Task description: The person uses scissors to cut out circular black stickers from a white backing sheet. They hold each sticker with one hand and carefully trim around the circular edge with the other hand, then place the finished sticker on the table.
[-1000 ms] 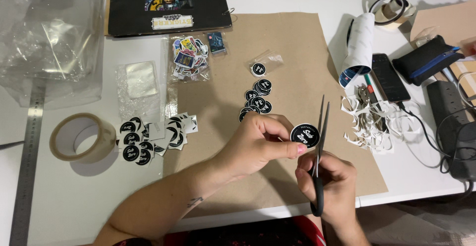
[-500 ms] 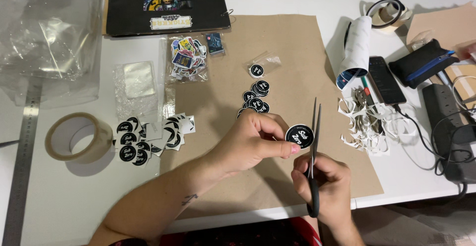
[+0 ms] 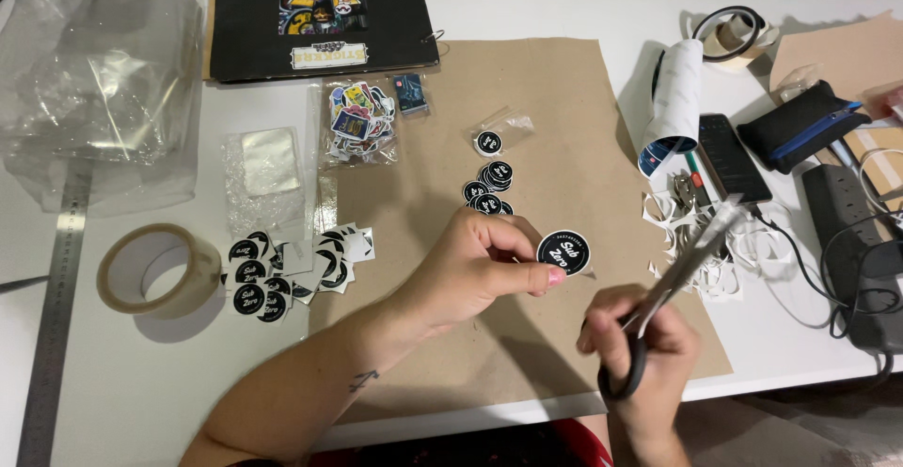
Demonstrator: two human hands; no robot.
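My left hand [image 3: 475, 269] pinches a round black sticker [image 3: 563, 252] between thumb and fingers, just above a sheet of brown paper [image 3: 564, 110]. My right hand [image 3: 644, 349] grips a pair of scissors [image 3: 673, 279]; the blades point up and to the right, tilted away from the sticker and apart from it. A small stack of matching round black stickers [image 3: 489, 185] lies on the brown paper just beyond my left hand. More of them, some uncut, sit in a heap [image 3: 282, 265] to the left.
White paper trimmings [image 3: 715, 241] pile up to the right of the scissors. A tape roll [image 3: 150, 269], metal ruler [image 3: 56, 307], clear plastic bags [image 3: 94, 81], a black album [image 3: 315, 15], a bag of coloured stickers [image 3: 357, 124], a phone [image 3: 729, 157] and a power strip [image 3: 856, 241] surround the paper.
The scissors have swung from upright beside the sticker to a tilt up and to the right, away from it. My left hand still holds the round sticker in about the same place.
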